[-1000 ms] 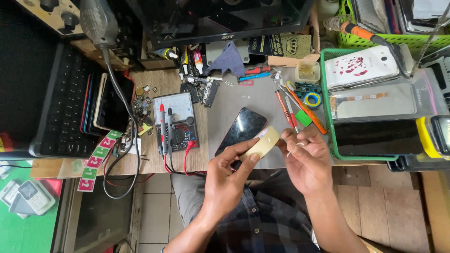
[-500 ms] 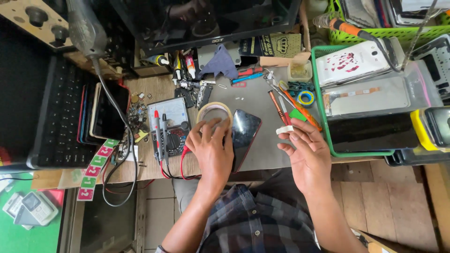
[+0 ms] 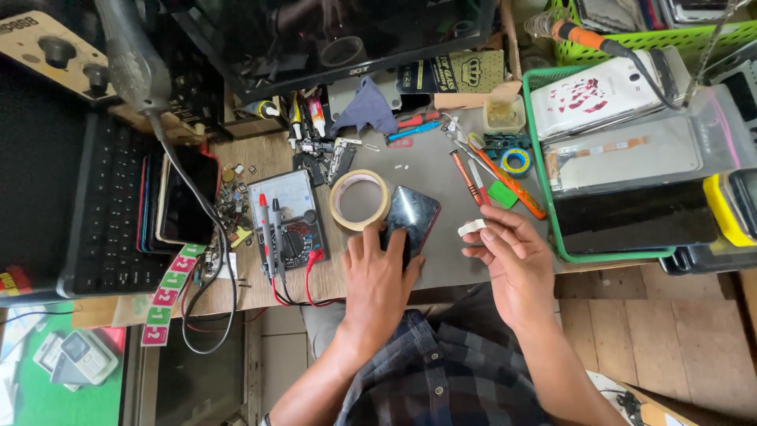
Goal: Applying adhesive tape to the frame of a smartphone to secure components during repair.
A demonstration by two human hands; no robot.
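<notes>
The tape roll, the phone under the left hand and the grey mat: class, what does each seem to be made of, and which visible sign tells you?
Tape roll: likely paper masking tape, matt cream, on a ring core.
Phone: glossy dark glass or plastic face reflecting light, with a red edge.
Grey mat: probably rubber or silicone, matt and even.

A single head-worn camera is looking almost straight down from above the seated person, close over the grey work mat, taking in the cluttered wooden bench.
</notes>
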